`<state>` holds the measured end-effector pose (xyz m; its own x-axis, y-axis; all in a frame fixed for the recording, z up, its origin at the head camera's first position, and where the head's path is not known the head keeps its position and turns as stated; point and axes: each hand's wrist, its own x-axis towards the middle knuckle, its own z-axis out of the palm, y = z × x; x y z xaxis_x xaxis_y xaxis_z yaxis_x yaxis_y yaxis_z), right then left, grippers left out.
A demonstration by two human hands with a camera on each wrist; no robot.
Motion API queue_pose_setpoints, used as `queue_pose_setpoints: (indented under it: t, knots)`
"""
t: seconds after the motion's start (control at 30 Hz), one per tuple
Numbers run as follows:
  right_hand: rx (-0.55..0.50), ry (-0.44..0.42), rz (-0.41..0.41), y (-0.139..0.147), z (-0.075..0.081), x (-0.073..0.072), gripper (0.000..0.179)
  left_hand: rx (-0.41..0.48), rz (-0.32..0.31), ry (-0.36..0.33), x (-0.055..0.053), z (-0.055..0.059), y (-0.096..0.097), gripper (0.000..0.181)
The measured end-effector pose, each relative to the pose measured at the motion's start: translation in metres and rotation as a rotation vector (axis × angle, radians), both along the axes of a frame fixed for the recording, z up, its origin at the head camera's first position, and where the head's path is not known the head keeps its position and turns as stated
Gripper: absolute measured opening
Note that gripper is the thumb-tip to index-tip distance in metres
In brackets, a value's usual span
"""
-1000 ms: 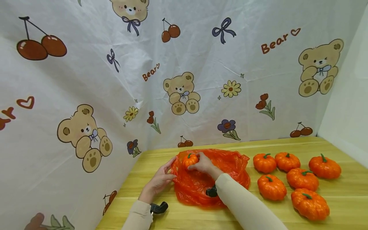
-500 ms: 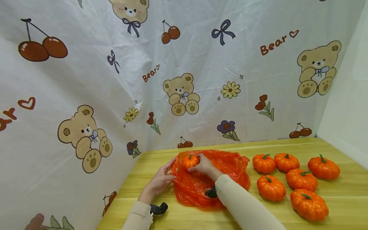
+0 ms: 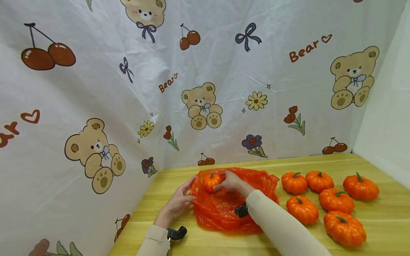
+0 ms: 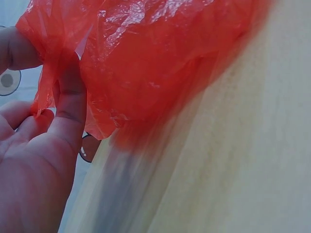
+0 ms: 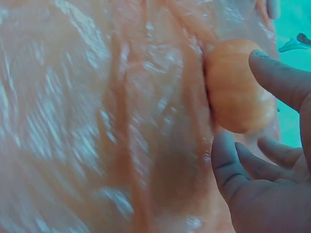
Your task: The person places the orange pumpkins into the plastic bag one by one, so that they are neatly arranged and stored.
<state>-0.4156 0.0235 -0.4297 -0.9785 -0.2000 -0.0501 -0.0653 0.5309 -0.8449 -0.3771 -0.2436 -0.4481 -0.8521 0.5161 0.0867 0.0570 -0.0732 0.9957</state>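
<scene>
Your left hand (image 3: pixel 178 202) pinches the red bag (image 3: pixel 221 221), so hold its edge steady. Your right hand (image 3: pixel 232 182) has loose fingers around the small pumpkin (image 3: pixel 210 182) inside; withdraw them slowly, without dragging it.

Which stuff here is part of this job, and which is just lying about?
In the job, it seems:
plastic bag, gripped by the left hand
pumpkin at the right hand
probably the six untouched pumpkins

Just there:
bear-print sheet
table
black wrist gadgets
</scene>
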Motion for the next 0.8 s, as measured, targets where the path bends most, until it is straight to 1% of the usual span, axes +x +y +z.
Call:
queue_pose_setpoints:
  t: [0.2,0.33,0.43,0.63,0.8]
  knots:
    - [0.064,-0.009,0.072,0.013,0.017,0.003,0.069,-0.002,0.005,0.001,0.000,0.001,0.000,0.099]
    - [0.085,0.016,0.104,0.022,0.024,0.006,0.068,-0.004,0.012,-0.004,0.000,0.001,0.001,0.099]
    - [0.066,0.031,0.131,0.029,0.030,0.010,0.068,-0.002,0.010,-0.005,0.000,0.001,0.001,0.099]
    - [-0.026,0.035,0.170,0.040,0.044,0.020,0.067,0.014,0.002,-0.011,0.001,0.000,0.001,0.099]
    - [-0.025,0.071,0.191,0.046,0.056,0.030,0.069,0.013,0.005,-0.011,0.001,0.000,0.000,0.099]
